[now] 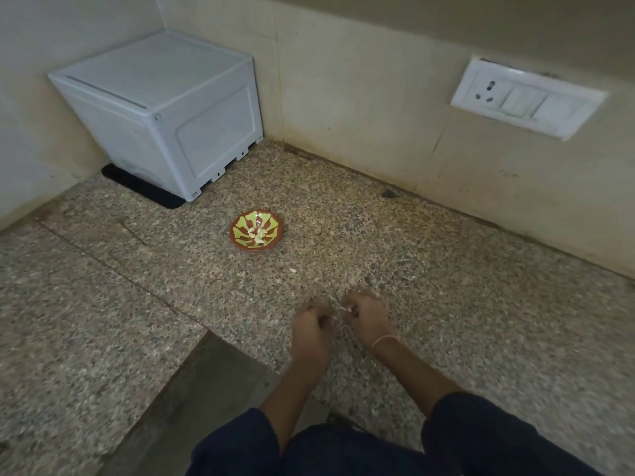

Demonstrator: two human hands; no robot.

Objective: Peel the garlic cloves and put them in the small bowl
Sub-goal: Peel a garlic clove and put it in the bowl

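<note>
Well, both my hands are low over the speckled stone counter point(446, 304), close together but not quite touching. My right hand point(366, 316) is curled, and its fingertips pinch a pale garlic clove point(346, 308), with a thin strip of skin sticking out from it toward nine o'clock. My left hand point(311, 324) is bunched up just beside it, fingers folded in. From this angle I cannot tell whether it grips a piece of skin or nothing at all. A pinkish thread point(385, 340) circles my right wrist, and dark sleeves cover both forearms from the elbow down.

The small bowl point(240, 242), red with a green petal pattern, stands at about eleven o'clock from my hands, well apart from them. In its middle lies a little heap of peeled cloves point(257, 234). Between the bowl and my hands, nearer the bowl, a single pale bit point(292, 270) lies on the stone; clove or skin, I cannot say.

Farther off at ten o'clock, in the corner, a white plastic box point(161, 111) sits on a black mat point(137, 185). At two o'clock a white switch plate point(525, 97) with a socket is set into the beige wall point(360, 80).
</note>
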